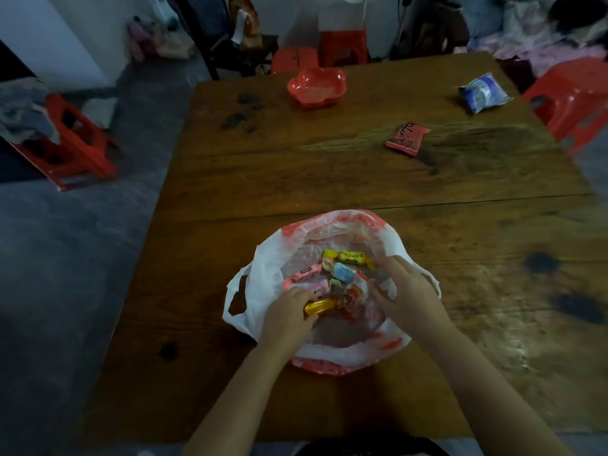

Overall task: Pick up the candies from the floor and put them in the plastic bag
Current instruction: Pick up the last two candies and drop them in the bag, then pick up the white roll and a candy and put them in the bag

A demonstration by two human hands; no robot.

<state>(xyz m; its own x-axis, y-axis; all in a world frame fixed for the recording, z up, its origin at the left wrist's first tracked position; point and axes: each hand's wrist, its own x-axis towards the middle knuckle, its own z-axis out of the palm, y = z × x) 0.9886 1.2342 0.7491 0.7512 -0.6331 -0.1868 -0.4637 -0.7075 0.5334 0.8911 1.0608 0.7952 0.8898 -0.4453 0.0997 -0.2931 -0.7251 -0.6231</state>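
Pinched orange candy with left hand inside plastic bag on worktop; couldn't tell grip of right hand tbh.

Left hand pinches orange candy inside plastic bag.

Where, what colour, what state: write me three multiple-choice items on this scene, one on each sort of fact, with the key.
1. The plastic bag lies: A on the floor; B on the wooden table; C on a stool.
2. The flower-shaped bowl is: A red; B blue; C green.
3. The left hand: A lies flat and empty; B holds a yellow-orange candy; C grips the bowl.

Key: B, the bag sits on the tabletop; A, the bowl is red all over; B, the wrapper sticks out of its grip, over the open bag.
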